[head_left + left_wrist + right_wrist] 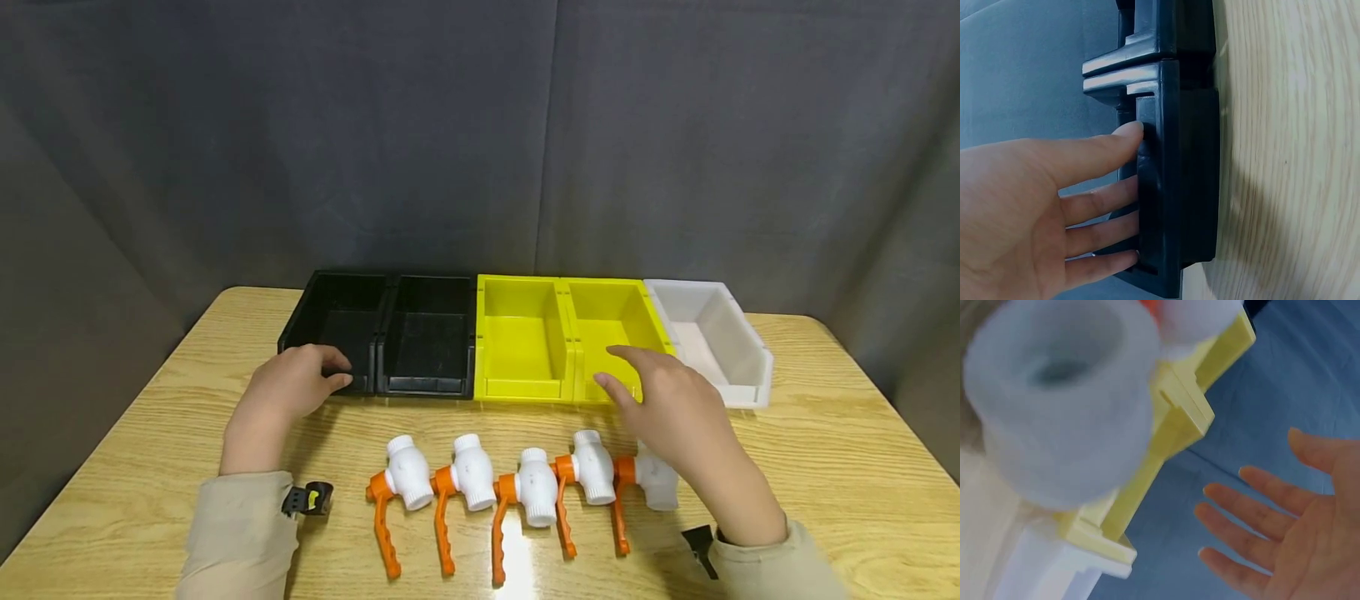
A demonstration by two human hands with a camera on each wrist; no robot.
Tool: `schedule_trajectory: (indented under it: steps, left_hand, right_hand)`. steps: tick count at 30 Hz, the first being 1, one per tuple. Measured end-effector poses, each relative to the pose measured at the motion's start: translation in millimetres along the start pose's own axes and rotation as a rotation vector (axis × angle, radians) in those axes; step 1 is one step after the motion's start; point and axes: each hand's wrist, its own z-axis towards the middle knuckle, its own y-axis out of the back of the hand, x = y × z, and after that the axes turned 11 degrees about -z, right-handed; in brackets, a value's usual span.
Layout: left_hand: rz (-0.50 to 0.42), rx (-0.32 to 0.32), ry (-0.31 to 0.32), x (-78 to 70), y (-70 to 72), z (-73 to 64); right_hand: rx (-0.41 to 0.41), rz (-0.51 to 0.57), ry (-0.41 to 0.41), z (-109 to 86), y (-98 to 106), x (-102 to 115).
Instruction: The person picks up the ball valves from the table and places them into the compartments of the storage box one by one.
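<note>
My left hand (292, 383) is at the front of the leftmost black bin (341, 325); in the left wrist view its thumb and relaxed fingers overlap the bin's front lip (1160, 187). My right hand (675, 408), fingers spread and holding nothing, hovers before the right-hand yellow bin (611, 312). Several white ball valves with orange lever handles lie in a row on the table. The rightmost valve (658, 482) is partly hidden behind the right hand, and a white valve end (1066, 406) looms close in the right wrist view. The leftmost valve (408, 473) lies right of the left sleeve.
A second black bin (429, 333), another yellow bin (522, 333) and a white bin (705, 333) complete the side-by-side row at the back of the wooden table (172, 417). Behind it hangs a dark grey curtain (420, 142).
</note>
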Motion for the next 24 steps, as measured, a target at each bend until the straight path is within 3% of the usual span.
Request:
schedule_trajectory:
  steps: [7, 14, 24]
  left_hand:
    - [-0.005, 0.002, -0.011, -0.6, -1.5, 7.5]
    - [-0.009, 0.02, -0.043, 5.0, 4.6, 12.7]
    - [-0.038, 0.061, -0.068, 11.5, 6.5, 13.5]
  right_hand:
    - [0.053, 0.081, 0.002, -1.4, 18.6, -17.4]
    - [0.08, 0.184, 0.031, -6.3, 31.1, -14.3]
    - [0.15, 0.128, 0.111, -18.7, 28.7, -18.1]
